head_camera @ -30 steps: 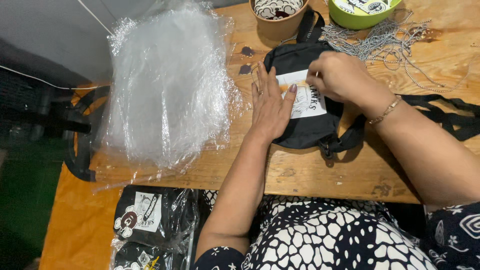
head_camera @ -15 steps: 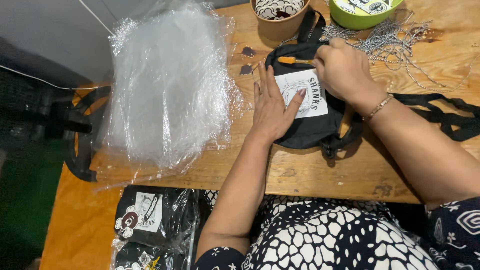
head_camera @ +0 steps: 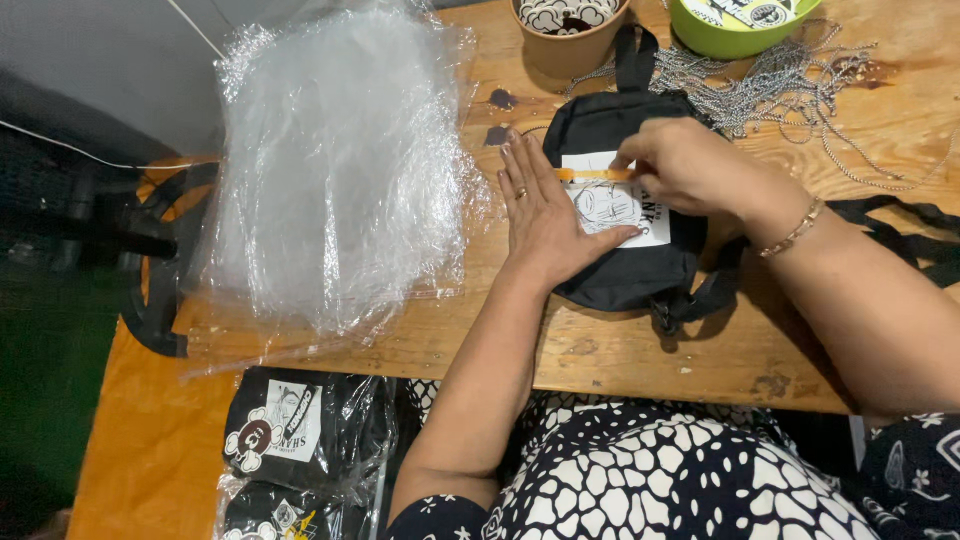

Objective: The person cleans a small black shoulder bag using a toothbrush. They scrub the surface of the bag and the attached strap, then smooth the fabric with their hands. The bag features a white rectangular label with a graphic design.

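Note:
A black pouch bag (head_camera: 620, 275) with a white printed patch lies on the wooden table (head_camera: 640, 355). My left hand (head_camera: 545, 210) rests flat on the bag's left side, fingers spread, a ring on one finger. My right hand (head_camera: 685, 165), with a bracelet at the wrist, pinches the orange zipper strip (head_camera: 590, 174) along the top of the patch. The bag's black strap (head_camera: 900, 225) trails off to the right under my right forearm.
A tall stack of clear plastic bags (head_camera: 335, 170) covers the table's left part. A brown cup (head_camera: 567, 30), a green bowl (head_camera: 745, 25) and a heap of metal ball chains (head_camera: 790, 85) sit at the far edge. Bagged black pouches (head_camera: 300, 440) lie below on an orange surface.
My right hand has slid leftward along the top of the patch onto the orange zipper strip. My left hand stays flat on the bag, which has shifted slightly.

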